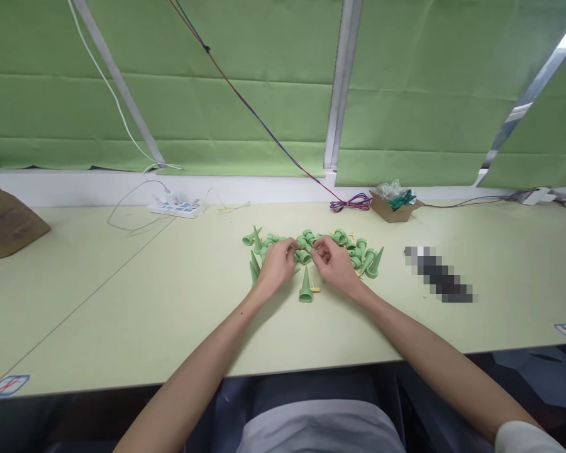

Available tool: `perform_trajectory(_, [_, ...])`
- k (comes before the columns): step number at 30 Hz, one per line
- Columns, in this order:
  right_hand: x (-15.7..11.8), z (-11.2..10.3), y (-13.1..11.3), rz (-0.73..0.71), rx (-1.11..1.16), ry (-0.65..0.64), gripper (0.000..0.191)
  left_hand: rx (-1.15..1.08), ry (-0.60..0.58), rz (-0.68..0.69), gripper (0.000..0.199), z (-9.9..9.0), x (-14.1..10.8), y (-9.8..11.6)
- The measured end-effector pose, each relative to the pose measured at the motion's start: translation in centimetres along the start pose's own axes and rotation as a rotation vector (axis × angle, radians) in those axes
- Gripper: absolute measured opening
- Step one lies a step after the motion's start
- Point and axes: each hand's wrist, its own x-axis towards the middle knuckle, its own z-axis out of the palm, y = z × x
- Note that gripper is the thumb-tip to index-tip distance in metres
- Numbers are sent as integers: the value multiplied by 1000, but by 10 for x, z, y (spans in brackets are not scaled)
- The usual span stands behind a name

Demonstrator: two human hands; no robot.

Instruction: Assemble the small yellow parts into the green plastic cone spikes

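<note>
The left hand point(279, 259) and right hand point(332, 261) curl, contents unclear, at green cones point(305, 284), likely light, stiff, best rim-held

Your many green cones point(377, 263) are hollow, with collared wide ends, and lie loosely heaped on the worktop point(193, 314), tips turned various ways. The nearest cone point(305, 286) sits apart from the heap in front, tip away from you, its open end facing you; a small yellow peg point(316, 289) lies just right of it. More yellow bits show among the cones. Whether your left fingers point(292, 244) or right fingers point(324, 241) hold any is unclear.
</note>
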Motion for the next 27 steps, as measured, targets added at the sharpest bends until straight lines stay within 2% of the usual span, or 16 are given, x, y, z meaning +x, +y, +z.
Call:
perform_trajectory(4, [0,0,1,6,-27,-14,6,16,12,-42,27,-1,1,-1])
perform_trajectory(13, [0,1,4,-13,-55,-29,4,168,-66,-58,24,-3,-4,2])
perform_trajectory(19, [0,1,3,-13,-89,-30,4,62,-47,-74,20,-4,-2,3])
perform_trajectory(23, [1,-1,5,1,-174,24,14,5,-104,-24,23,-1,-4,7])
perform_trajectory(27, [3,-3,12,9,-244,6,29,2,-154,108,31,4,-7,7])
